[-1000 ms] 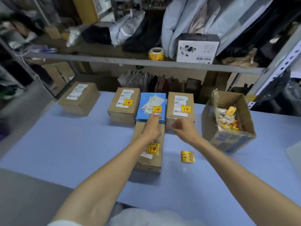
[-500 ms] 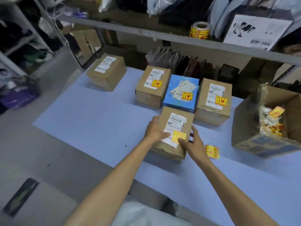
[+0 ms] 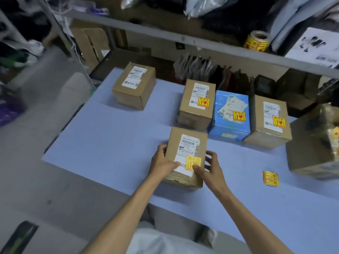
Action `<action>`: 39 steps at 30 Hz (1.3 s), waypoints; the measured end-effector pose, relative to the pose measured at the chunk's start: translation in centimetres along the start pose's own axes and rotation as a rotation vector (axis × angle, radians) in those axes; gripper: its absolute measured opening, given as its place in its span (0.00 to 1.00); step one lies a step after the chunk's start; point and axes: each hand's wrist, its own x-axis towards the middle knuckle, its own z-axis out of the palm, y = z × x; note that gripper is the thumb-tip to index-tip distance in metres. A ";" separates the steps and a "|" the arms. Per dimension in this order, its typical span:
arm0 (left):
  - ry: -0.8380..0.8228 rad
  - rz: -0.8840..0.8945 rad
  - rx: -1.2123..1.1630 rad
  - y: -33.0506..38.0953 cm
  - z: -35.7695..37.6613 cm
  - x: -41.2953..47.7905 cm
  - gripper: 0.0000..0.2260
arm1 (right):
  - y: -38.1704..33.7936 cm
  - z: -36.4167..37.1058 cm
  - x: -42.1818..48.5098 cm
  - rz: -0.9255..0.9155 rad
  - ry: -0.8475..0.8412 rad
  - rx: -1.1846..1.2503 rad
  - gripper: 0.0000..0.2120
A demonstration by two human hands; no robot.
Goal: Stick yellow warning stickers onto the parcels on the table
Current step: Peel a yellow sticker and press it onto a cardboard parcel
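— Which step are you on?
— Pressing down. The near box point(image 3: 174, 142) sits toward the front of the table point(image 3: 110, 140), just in front of the back row point(image 3: 229, 129). My left hand point(image 3: 162, 165) grips its left side, thumb on the white label point(image 3: 189, 145). My right hand point(image 3: 211, 168) holds the right side, thumb on the yellow sticker point(image 3: 192, 161) at the label's lower corner.
— So that one's done?
— Nearly, I judge; the sticker looks flat. The three in the back row already carry theirs.
— What's left?
— The far box point(image 3: 134, 85), well apart at the back left, shows only a white label. Next I'd have to let go, take the loose stickers point(image 3: 270, 178) lying to my right near the open carton point(image 3: 311, 153), peel one and reach across.
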 end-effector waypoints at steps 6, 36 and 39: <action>0.006 0.014 0.034 -1.0 -9.3 3.2 0.29 | -4.0 8.3 2.4 -0.021 -0.006 0.004 0.28; -0.034 0.130 0.378 13.9 -11.8 24.3 0.26 | -16.9 9.0 24.1 -0.072 0.055 -0.347 0.24; -0.027 0.112 0.458 13.4 -11.5 25.1 0.26 | -16.4 9.7 25.0 -0.051 0.076 -0.432 0.26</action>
